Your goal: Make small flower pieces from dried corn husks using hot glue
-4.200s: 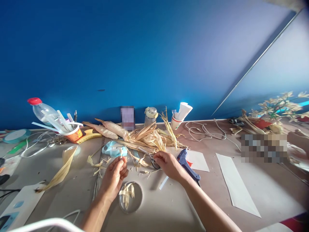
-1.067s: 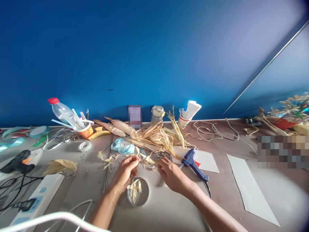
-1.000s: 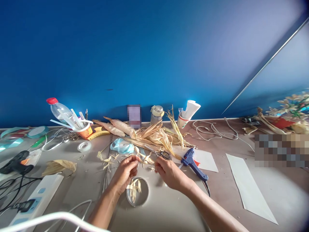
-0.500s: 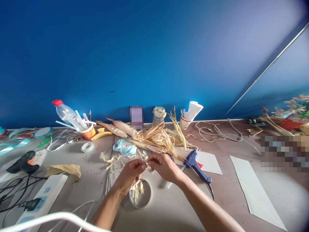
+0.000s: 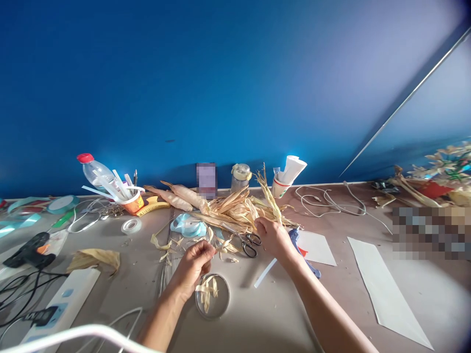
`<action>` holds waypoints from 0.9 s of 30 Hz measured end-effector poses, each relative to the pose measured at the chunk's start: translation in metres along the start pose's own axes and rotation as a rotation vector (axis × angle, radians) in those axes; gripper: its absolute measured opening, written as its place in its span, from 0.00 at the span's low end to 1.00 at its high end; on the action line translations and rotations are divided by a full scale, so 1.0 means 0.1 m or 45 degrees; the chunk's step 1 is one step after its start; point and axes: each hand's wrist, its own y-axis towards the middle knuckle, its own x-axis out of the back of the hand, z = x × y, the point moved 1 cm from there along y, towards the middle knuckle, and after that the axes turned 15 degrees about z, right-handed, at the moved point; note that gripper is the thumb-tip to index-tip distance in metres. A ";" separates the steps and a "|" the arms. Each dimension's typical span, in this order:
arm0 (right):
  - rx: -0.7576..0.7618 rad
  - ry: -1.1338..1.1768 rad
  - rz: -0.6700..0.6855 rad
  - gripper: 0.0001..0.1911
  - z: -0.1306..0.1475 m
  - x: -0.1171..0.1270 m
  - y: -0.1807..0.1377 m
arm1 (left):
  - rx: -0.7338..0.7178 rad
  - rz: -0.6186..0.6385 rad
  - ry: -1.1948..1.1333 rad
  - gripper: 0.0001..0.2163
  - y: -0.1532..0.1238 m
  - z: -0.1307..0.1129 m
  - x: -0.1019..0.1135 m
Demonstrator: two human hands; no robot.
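The background is being filled by a broad blue wall, whose deep tone is being softened to pale violet toward the right by light. A small dark mark is being borne low on it. The right side is being crossed by a slanting pale line. Below, a brownish-grey tabletop is being patched with brightness and soft shadow.

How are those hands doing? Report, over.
Left hand: pinched, contents unclear. Right hand: near long, dry, tan husks, contact unclear. Black-handled metal scissors: lying between hands.
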 end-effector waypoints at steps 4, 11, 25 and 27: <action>0.342 -0.161 -0.175 0.12 0.24 -0.01 -0.11 | -0.004 0.024 0.098 0.14 0.00 0.00 0.01; 0.667 -0.366 0.000 0.09 0.71 -0.33 -0.24 | -0.019 0.057 0.162 0.16 0.04 -0.02 0.00; 0.082 1.188 0.658 0.11 0.57 -0.44 -0.08 | 0.002 0.031 0.056 0.13 0.03 0.00 -0.03; 0.012 1.427 0.699 0.13 0.56 -0.47 -0.07 | -0.003 -0.013 0.095 0.14 0.03 0.01 -0.04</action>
